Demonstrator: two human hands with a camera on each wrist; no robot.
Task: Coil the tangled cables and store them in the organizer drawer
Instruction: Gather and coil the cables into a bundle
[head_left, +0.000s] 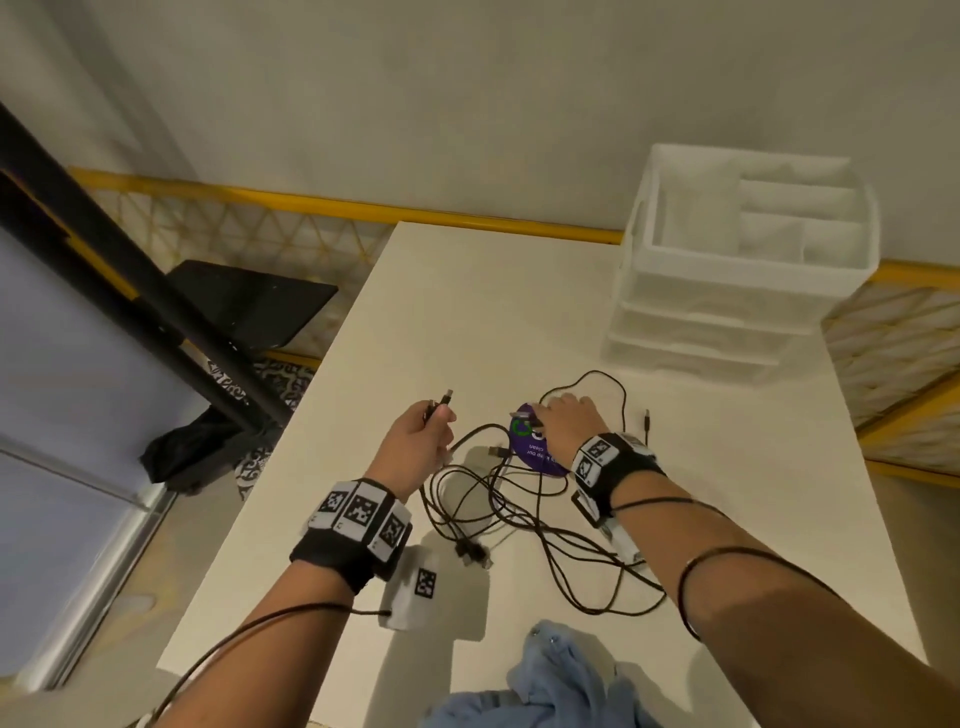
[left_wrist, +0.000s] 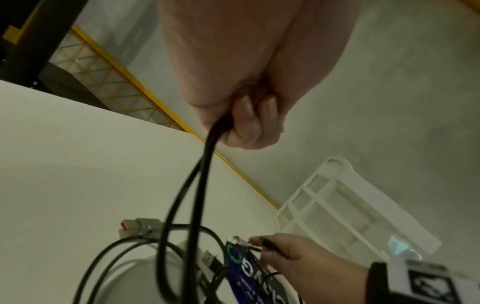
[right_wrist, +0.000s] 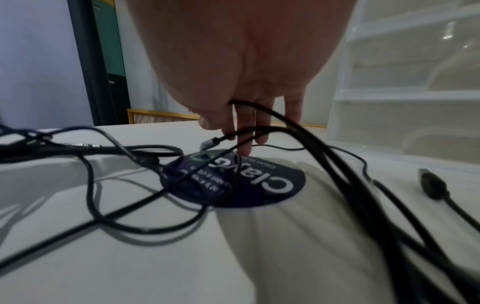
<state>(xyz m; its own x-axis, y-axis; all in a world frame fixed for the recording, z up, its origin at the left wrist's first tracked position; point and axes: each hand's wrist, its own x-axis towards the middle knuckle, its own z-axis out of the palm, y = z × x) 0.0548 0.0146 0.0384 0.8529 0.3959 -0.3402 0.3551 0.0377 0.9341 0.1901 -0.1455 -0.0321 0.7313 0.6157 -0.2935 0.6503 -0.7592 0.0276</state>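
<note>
Up off the table (head_left: 519, 291), the left hand (head_left: 415, 441) is curled tight round a doubled black cable (left_wrist: 197, 185), plug ends sticking out above the fist; two strands hang from it down into the tangle (head_left: 519, 509). The right hand (head_left: 566, 421) reaches down with fingers (right_wrist: 244, 131) mostly straight, tips on a round purple sticker (right_wrist: 259, 181), while a cable loops over its palm and a small plug juts out by the thumb; whether it actually pinches that strand I cannot tell. The tangle sprawls mid-table between the wrists, loops trailing toward the near edge. One loose plug (head_left: 647, 417) lies apart to the right. The white organizer (head_left: 727, 291) stands at the far right corner, close to the table's back and right edges, its top tray open with dividers. Bare tabletop lies between the tangle and the organizer, and along the left edge. A blue cloth (head_left: 561, 675) sits at the near edge.
</note>
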